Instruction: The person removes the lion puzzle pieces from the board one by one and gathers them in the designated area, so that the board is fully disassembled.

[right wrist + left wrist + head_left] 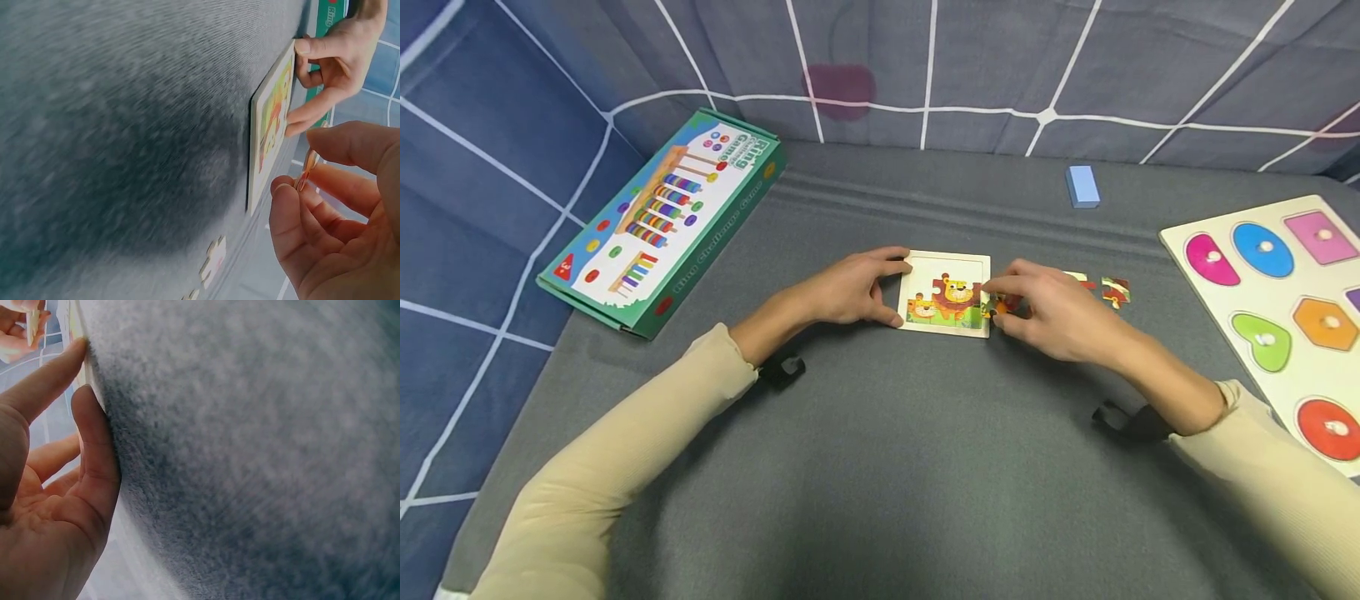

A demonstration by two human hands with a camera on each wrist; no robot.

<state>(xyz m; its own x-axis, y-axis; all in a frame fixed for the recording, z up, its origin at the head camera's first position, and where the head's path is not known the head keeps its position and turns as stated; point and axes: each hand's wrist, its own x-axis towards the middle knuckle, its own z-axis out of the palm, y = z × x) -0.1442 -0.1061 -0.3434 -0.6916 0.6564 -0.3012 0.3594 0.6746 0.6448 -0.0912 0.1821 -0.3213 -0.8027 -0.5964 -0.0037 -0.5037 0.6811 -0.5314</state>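
A square wooden puzzle board (945,332) lies flat on the grey cloth, with a lion picture partly filled in. My left hand (850,290) holds it at the left side, thumb at the near corner and fingers at the far corner. Over the board's right edge, my right hand (1060,315) pinches an orange and green puzzle piece (307,167) between thumb and fingers. That piece is tilted up and mostly hidden by the fingers. Beyond the right hand lie loose pieces, one a red and green puzzle piece (1116,291).
A green ring game box (662,221) lies at the back left. At the back stands a small blue block (1082,187). A wooden shape board (1262,275) with colourful knobbed shapes lies at the right. Behind hangs a blue checked cloth (985,58).
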